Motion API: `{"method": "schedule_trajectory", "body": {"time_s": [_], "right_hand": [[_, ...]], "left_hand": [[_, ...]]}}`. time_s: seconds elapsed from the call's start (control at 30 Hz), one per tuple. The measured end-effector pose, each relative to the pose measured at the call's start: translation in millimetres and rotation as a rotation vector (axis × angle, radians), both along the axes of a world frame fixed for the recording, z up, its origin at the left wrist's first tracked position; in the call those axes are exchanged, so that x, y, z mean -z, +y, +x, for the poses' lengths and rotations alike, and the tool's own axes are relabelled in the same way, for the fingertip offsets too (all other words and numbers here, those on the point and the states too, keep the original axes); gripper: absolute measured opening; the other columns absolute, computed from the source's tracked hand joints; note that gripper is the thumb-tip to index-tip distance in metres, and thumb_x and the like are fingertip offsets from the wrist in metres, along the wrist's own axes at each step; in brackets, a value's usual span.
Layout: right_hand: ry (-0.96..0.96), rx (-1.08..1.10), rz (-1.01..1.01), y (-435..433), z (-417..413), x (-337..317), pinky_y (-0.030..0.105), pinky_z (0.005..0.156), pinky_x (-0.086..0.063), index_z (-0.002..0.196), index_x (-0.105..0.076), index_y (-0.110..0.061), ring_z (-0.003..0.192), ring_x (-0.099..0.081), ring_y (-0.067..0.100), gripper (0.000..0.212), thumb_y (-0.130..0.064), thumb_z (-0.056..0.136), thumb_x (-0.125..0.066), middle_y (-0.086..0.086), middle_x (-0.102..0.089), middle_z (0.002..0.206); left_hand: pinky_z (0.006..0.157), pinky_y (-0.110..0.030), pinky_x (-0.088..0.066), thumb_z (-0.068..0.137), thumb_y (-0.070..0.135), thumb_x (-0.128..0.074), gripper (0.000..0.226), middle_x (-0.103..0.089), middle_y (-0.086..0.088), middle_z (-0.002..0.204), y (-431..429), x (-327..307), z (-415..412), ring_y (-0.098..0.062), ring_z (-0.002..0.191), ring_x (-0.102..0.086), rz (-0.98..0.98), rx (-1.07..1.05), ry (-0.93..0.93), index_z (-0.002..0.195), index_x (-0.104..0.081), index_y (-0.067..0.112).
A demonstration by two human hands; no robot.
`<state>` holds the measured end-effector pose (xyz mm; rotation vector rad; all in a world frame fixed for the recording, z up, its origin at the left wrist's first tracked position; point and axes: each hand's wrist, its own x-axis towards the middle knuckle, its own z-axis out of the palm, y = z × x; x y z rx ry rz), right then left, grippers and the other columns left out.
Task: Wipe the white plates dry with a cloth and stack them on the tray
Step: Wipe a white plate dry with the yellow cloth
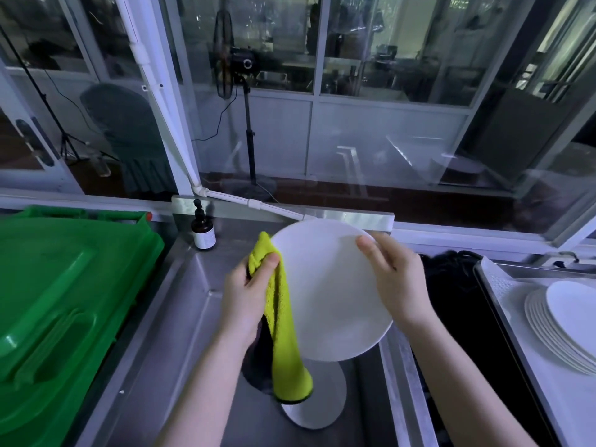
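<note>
At bottom centre, a second plate (325, 403) is lying in the sink (193, 317). Just above it, the left hand (248, 298) is gripping a cloth (287, 350), fingers curled round it, pressing it against the left rim of the plate (325, 291) at centre frame. The right hand (396, 282) is holding that plate's right rim, thumb lying on its face. At right, a stack (561, 327) is sitting on the tray (512, 285). A bin (64, 301) is filling the left side, and a bottle (203, 232) is standing behind the sink.

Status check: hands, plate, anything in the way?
Left hand grips cloth against plate; right hand holds its right rim, over sink. Stack sits on tray. Path right looks open.
</note>
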<state>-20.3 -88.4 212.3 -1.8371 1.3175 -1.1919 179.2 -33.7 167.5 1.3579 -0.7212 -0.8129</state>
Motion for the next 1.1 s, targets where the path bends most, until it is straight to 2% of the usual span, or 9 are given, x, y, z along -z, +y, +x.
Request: {"method": "schedule_trajectory", "body": {"time_s": [0.17,0.33,0.43,0.57,0.67,0.8,0.87,0.97,1.1], "right_hand": [[-0.016,-0.026,0.074,11,1,15,0.023,0.055,-0.029,0.07,-0.053,-0.009,0.057,-0.038,0.008,0.036,-0.027,0.101,-0.056,-0.001,-0.045,0.059],[0.376,-0.27,-0.074,14,14,0,0.035,0.072,-0.045,0.09,-0.068,-0.011,0.071,-0.059,0.023,0.023,-0.031,0.098,-0.061,0.004,-0.065,0.073],[0.253,-0.165,-0.047,12,8,1,0.029,0.071,-0.044,0.09,-0.07,-0.008,0.07,-0.058,0.018,0.027,-0.033,0.097,-0.062,0.008,-0.067,0.075],[-0.272,0.179,0.063,21,12,19,0.031,0.057,-0.029,0.072,-0.052,0.0,0.06,-0.036,0.008,0.042,-0.031,0.1,-0.059,0.007,-0.043,0.062],[-0.388,0.242,0.183,30,20,40,0.029,0.055,-0.027,0.065,-0.043,-0.011,0.057,-0.033,0.006,0.043,-0.031,0.101,-0.056,-0.011,-0.036,0.059],[-0.18,-0.008,0.178,11,-2,23,0.032,0.066,-0.043,0.085,-0.064,-0.013,0.068,-0.056,0.006,0.022,-0.033,0.094,-0.066,-0.012,-0.062,0.073],[0.08,-0.13,0.119,-3,-6,0,0.017,0.073,-0.047,0.095,-0.069,-0.026,0.081,-0.064,-0.002,0.013,-0.038,0.089,-0.07,-0.016,-0.071,0.087],[0.44,-0.348,-0.033,-7,8,-20,0.022,0.057,-0.036,0.069,-0.053,-0.033,0.06,-0.047,0.008,0.028,-0.043,0.091,-0.068,-0.013,-0.053,0.061],[0.429,-0.364,-0.153,-3,11,-20,0.036,0.055,-0.032,0.065,-0.045,-0.024,0.057,-0.037,0.02,0.038,-0.039,0.094,-0.065,0.0,-0.042,0.056]], "left_hand": [[0.067,-0.022,-0.047,0.085,0.034,-0.074,0.016,-0.073,-0.002,0.082,0,-1,14,-0.009,0.072,-0.061,0.038,0.126,-0.178,0.083,-0.069,0.019],[0.062,-0.029,-0.043,0.071,0.038,-0.078,0.01,-0.066,0.004,0.066,-13,-22,11,-0.003,0.061,-0.051,-0.022,0.504,-0.623,0.075,-0.07,0.035],[0.066,-0.028,-0.045,0.073,0.043,-0.074,0.023,-0.069,0.004,0.073,-7,-8,11,-0.007,0.068,-0.056,0.031,0.341,-0.431,0.081,-0.071,0.022],[0.068,-0.03,-0.051,0.085,0.036,-0.074,0.022,-0.07,0.006,0.07,1,15,-6,-0.016,0.07,-0.062,0.111,-0.125,0.172,0.08,-0.07,0.015],[0.051,-0.021,-0.042,0.086,0.036,-0.072,0.03,-0.059,0.01,0.056,3,19,-11,-0.012,0.058,-0.05,0.146,-0.251,0.186,0.07,-0.064,0.012],[0.066,-0.033,-0.045,0.088,0.033,-0.071,0.025,-0.067,-0.006,0.072,8,10,2,-0.019,0.069,-0.055,0.072,-0.158,0.015,0.081,-0.068,0.01],[0.06,-0.033,-0.04,0.084,0.038,-0.074,0.031,-0.063,-0.006,0.065,4,-1,6,-0.018,0.063,-0.05,0.063,-0.06,-0.268,0.074,-0.064,0.01],[0.053,-0.027,-0.032,0.075,0.045,-0.073,0.038,-0.053,-0.007,0.057,-2,-20,-3,-0.008,0.056,-0.039,-0.051,0.2,-0.563,0.068,-0.061,0.01],[0.055,-0.028,-0.034,0.072,0.047,-0.069,0.038,-0.054,-0.008,0.058,-4,-23,-2,-0.008,0.056,-0.04,-0.074,0.257,-0.547,0.071,-0.064,0.01]]}}
